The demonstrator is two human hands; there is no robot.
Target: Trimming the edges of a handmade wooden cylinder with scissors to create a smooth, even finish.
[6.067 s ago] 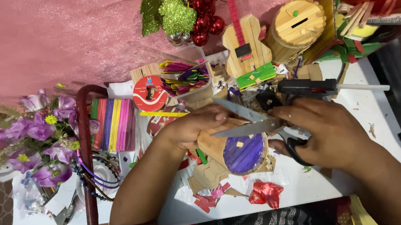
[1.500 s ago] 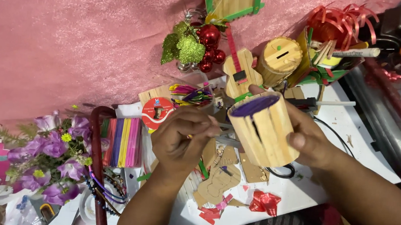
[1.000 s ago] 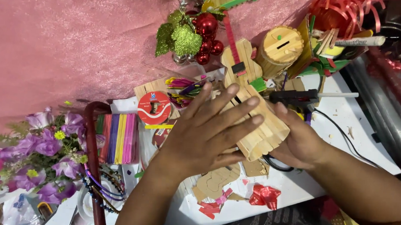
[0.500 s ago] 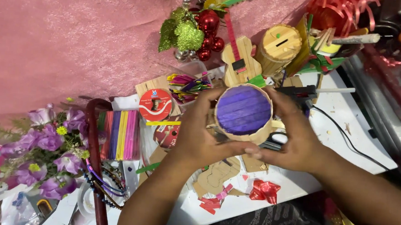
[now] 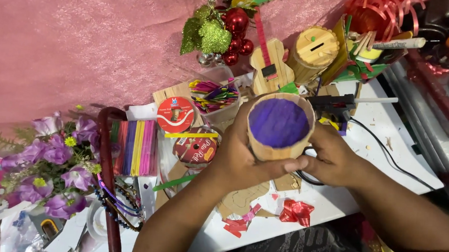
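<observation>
Stick-walled cylinder [image 5: 280,125], purple end toward the camera, axis tipped up from the table; left hand [image 5: 240,161] and right hand [image 5: 332,160] both clasp its sides, left fingers wrapped beneath.

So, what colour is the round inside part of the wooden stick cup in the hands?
Purple; the head view shows the cup best.

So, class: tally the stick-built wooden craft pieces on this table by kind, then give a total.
Round stick pots with purple inside, held in both hands: 1
Round stick boxes with a slotted lid: 1
Stick guitars: 1
Total: 3

The left hand and right hand grip the pot.
</observation>
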